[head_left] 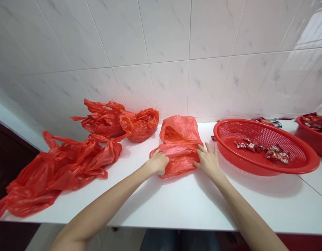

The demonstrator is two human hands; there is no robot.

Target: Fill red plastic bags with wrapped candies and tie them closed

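Note:
A thin red plastic bag lies spread on the white table, its mouth side toward the wall and its near part wrinkled. At its left edge, my left hand is closed with the fingers curled into the film. My right hand rests on the bag's right edge, its fingers spread and the thumb apart. Close to the right hand stands a red perforated basket with several small wrapped snack packets inside.
Filled red plastic bags stand against the tiled wall. More red bags lie along the left of the table. A second red container full of packets stands at the far right.

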